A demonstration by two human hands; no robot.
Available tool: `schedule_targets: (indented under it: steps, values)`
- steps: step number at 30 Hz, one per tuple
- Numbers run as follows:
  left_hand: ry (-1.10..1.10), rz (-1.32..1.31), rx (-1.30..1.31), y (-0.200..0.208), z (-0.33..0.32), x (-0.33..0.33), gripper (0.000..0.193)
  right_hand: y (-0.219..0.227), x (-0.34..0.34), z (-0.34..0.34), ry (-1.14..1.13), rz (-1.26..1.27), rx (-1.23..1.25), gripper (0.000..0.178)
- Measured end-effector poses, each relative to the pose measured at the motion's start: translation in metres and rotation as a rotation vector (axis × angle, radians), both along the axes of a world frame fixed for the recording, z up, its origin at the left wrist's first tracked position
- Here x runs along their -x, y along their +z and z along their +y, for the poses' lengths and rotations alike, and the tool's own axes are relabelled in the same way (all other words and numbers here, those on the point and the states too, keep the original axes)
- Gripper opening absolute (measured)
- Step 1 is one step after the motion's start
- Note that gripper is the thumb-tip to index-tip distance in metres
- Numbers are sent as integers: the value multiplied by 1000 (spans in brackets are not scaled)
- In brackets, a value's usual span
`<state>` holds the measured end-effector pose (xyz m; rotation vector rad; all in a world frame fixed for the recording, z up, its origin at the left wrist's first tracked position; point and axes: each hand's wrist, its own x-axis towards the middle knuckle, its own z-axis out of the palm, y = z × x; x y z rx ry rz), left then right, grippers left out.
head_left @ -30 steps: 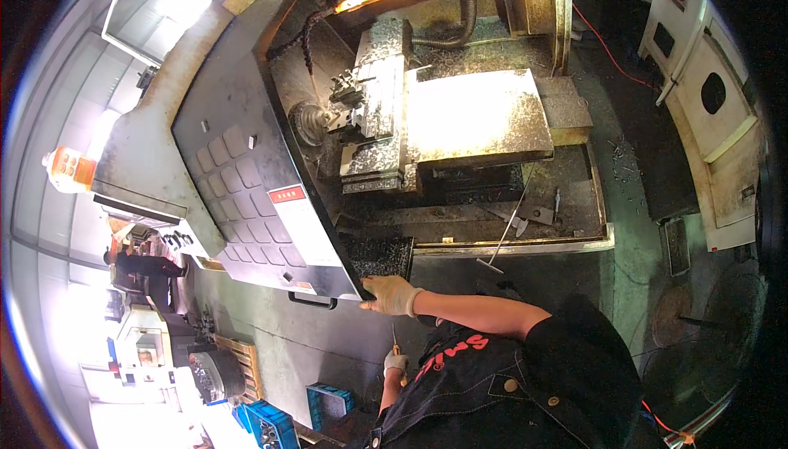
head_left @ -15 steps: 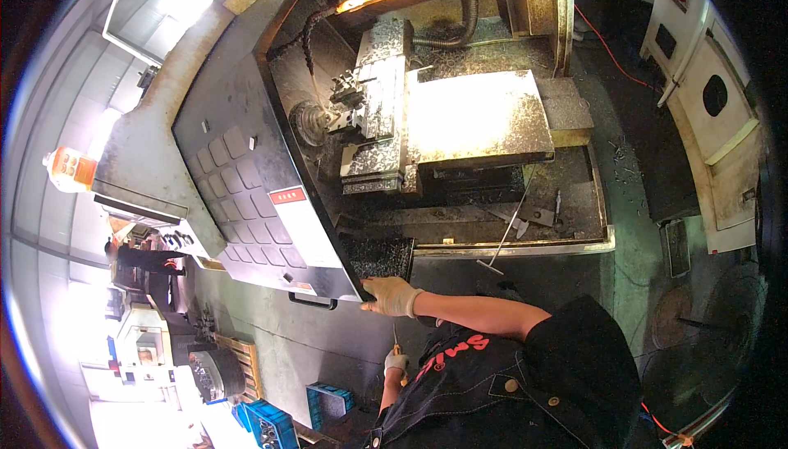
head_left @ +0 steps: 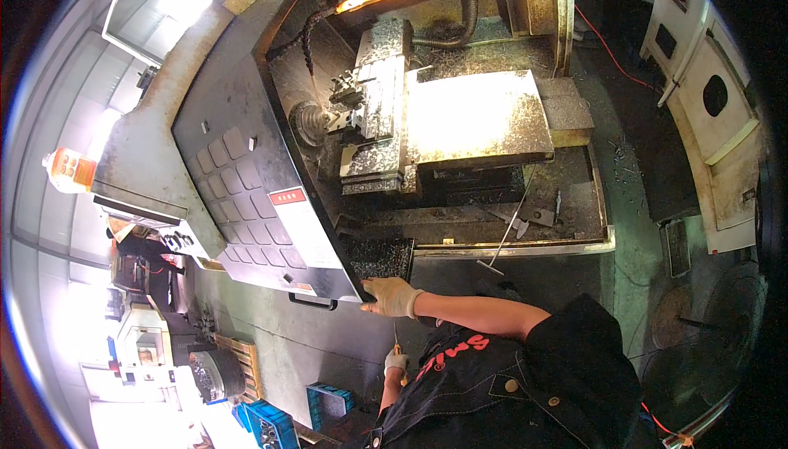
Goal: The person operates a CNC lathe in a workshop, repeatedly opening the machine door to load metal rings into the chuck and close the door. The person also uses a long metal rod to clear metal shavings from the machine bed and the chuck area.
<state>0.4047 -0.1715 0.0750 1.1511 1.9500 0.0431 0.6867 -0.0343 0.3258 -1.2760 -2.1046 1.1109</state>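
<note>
My right hand [head_left: 392, 297], in a pale work glove, grips the lower corner of the lathe's dark sliding door [head_left: 246, 162], fingers curled at its edge. Lower down, my left hand [head_left: 397, 362], also gloved, is closed around the orange handle of a thin-shafted tool [head_left: 396, 350]; its exact kind is unclear. Beyond the door edge the lathe stands exposed, with its round chuck [head_left: 310, 124] and tool holders [head_left: 348, 89] on a chip-covered slide [head_left: 373, 166]. A brightly lit metal cover [head_left: 480, 116] adjoins the slide.
A T-handled rod [head_left: 509, 231] leans over the machine's front ledge [head_left: 525, 247], beside a caliper-like tool [head_left: 519, 225]. A chip-filled tray [head_left: 382, 257] sits below the door. Blue crates [head_left: 328, 402], a wooden pallet [head_left: 246, 367] and a distant person [head_left: 152, 260] are at left.
Both my hands, the door and the orange-handled tool stay practically where they were. Far left, the distant person has shifted posture slightly.
</note>
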Motion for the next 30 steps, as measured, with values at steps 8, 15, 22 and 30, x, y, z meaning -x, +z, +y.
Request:
schedule_targets:
  steps: [8, 15, 22, 30]
  values:
    - [48, -40, 24, 9, 0, -11, 28, 3, -4, 1, -1, -2, 42, 64]
    - [81, -70, 8, 7, 0, -11, 22, -3, 0, 1, -29, 7, 6, 63]
    - [123, -136, 12, 1, 0, -7, 20, -2, -1, 1, -20, 0, 15, 63]
    - [16, -44, -20, -2, 1, -4, 23, 3, -4, 0, -5, 0, 27, 64]
